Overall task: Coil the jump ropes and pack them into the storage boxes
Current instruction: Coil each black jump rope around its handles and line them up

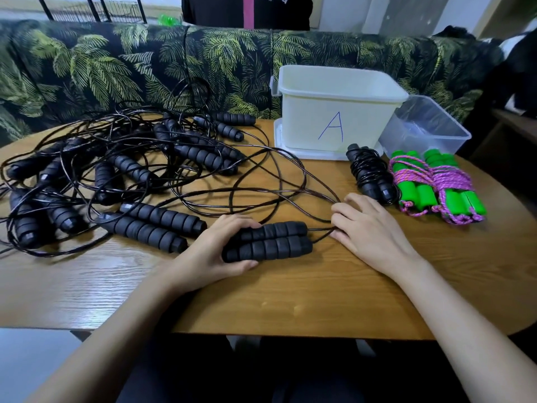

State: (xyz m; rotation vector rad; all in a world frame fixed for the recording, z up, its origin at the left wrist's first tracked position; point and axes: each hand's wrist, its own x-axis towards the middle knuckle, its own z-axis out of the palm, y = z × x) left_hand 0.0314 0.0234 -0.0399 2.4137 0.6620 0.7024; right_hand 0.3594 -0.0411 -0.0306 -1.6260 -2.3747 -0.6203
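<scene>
A tangle of loose black jump ropes (116,170) sprawled at nine o'clock on the tabletop (290,301). At six o'clock the left hand (215,251) had its fingers curled round a pair of black handles (270,242). The right hand (369,228) lay with fingers straight on their cord (321,228). At one o'clock stood box A (334,112), with a coiled black rope (370,175) and green-handled ropes (436,184) at three o'clock.

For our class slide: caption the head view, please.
Left hand grips two black jump-rope handles; right hand touches the cord, near box A.

Bare forearms (116,330), seemingly dark trousers (203,379) below.
</scene>
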